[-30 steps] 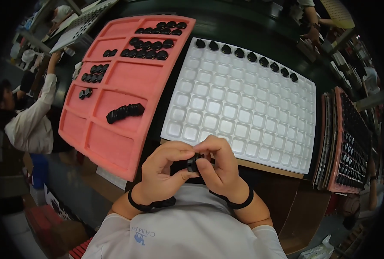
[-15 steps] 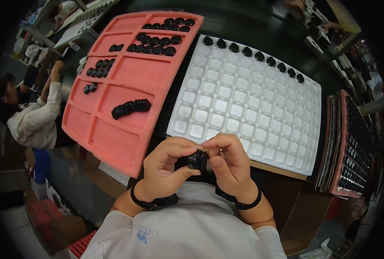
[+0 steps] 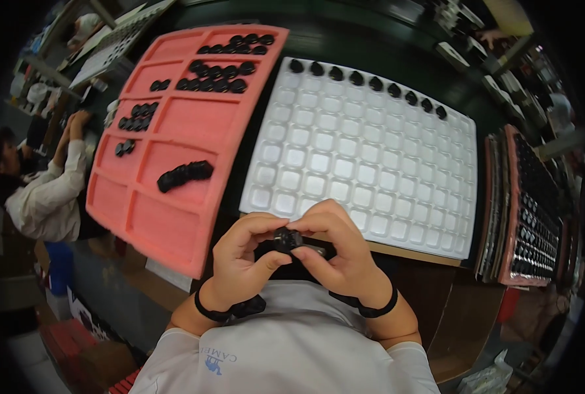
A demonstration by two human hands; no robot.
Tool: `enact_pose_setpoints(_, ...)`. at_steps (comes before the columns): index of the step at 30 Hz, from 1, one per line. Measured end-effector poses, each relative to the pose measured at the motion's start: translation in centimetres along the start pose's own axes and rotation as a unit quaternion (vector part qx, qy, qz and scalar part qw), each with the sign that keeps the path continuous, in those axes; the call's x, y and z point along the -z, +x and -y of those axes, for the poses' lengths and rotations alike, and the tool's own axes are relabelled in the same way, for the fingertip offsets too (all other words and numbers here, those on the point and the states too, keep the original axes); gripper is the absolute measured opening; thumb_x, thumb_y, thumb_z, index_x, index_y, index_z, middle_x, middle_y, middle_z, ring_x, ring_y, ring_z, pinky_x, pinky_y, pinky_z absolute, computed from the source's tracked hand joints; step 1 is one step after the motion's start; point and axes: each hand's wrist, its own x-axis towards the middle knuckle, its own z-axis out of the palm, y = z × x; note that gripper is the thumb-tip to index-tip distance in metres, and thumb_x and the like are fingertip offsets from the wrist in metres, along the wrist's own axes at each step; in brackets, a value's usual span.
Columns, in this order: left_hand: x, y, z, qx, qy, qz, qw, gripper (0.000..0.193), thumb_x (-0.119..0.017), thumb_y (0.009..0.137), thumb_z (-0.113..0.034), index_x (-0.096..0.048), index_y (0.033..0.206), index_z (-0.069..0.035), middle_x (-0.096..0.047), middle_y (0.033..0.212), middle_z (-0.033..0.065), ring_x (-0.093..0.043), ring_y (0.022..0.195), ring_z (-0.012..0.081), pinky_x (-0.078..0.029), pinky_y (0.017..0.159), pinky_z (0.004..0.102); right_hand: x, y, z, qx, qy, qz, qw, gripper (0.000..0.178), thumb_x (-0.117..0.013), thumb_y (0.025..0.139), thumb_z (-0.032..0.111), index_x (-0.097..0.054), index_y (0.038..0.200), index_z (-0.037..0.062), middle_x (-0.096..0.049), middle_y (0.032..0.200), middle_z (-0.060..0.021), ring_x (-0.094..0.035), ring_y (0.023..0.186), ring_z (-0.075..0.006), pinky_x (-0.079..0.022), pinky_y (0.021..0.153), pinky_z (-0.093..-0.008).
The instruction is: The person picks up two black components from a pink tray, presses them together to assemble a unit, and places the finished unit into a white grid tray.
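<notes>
The left hand [image 3: 243, 253] and the right hand [image 3: 348, 259] meet above the person's light shirt [image 3: 305, 335], and the fingers of both are closed on one small black part [image 3: 286, 240], thumbs below and forefingers above, with the part pinched between the two sets of tips. A small dark bit shows just beside it, under the right fingers, too hidden to make out. Just beyond the fingers lies a white tray [image 3: 345, 171] of square pockets; along its edge farthest from them sits a row of nine black pieces [image 3: 376, 83]. To the left of the fingers and beyond is a pink foam tray [image 3: 200, 118]; its compartment nearer to them holds a slanting line of black pieces [image 3: 185, 176], and others farther off hold loose groups. Well to the right of the fingers stand stacked trays [image 3: 535, 217] carrying many black parts. Farther left than the foam, a co-worker [image 3: 49, 197] in a light top bends an arm over a dark bench.
</notes>
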Motion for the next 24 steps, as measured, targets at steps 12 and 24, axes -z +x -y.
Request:
enact_pose_setpoints(12,-2.3,2.8,3.7,-0.074,0.432,0.166,0.884,0.050,-0.072,0.077,-0.023,-0.055,0.119,-0.003,-0.049,0.126,0.0181,-0.046,0.115,0.0382,-0.036,0.101,0.0492,13.4,2.5,-1.7,-0.140,-0.292,-0.003,0.946,0.020,-0.066,0.081,0.005,-0.059,0.100,0.0025,-0.060,0.092,-0.0055,-0.056,0.080,-0.0152,-0.045,0.071,-0.0285)
enact_pose_setpoints(24,-2.5,2.5,4.4,-0.053,0.490,0.203,0.846,0.042,-0.074,0.073,-0.020,-0.061,0.112,-0.010,-0.047,0.131,0.0149,-0.040,0.123,0.0367,-0.031,0.104,0.0568,33.5,3.9,-13.1,-0.325,-0.515,-0.143,0.780,0.023,-0.064,0.082,0.014,-0.062,0.099,-0.0011,-0.064,0.094,-0.0168,-0.062,0.088,-0.0302,-0.049,0.078,-0.0362)
